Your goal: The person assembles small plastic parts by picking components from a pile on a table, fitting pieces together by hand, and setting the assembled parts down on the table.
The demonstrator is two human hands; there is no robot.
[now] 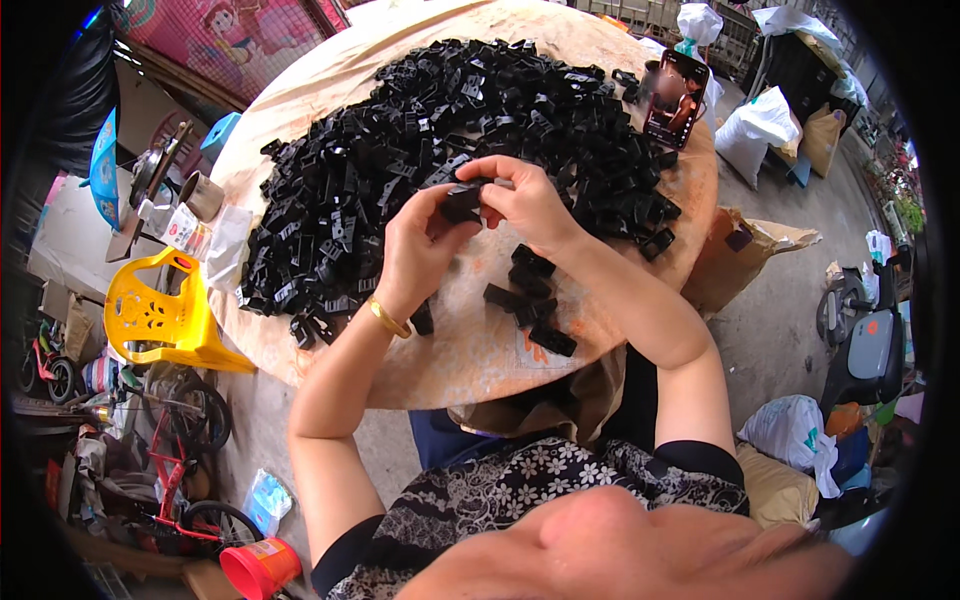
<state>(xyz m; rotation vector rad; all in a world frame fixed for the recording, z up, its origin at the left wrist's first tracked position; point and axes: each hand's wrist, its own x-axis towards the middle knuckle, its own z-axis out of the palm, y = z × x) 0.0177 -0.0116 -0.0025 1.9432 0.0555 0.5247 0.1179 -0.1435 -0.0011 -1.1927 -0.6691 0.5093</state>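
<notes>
Over the middle of a round table (460, 375) I hold a small black plastic part (462, 203) between both hands. My left hand (425, 245) grips it from the left, with a gold bangle on that wrist. My right hand (530, 205) pinches it from the right side and above. Its exact kind is hard to make out, as fingers cover much of it. Behind my hands spreads a big heap of similar black plastic parts (345, 190). A smaller group of black parts (525, 285) lies by my right forearm, near the table's front edge.
A phone (676, 100) with a lit screen stands at the table's far right. Beside the table are a yellow plastic chair (160, 310) on the left and a brown paper bag (745, 255) on the right. A red bucket (260, 568) and a red bicycle (170, 470) stand at lower left.
</notes>
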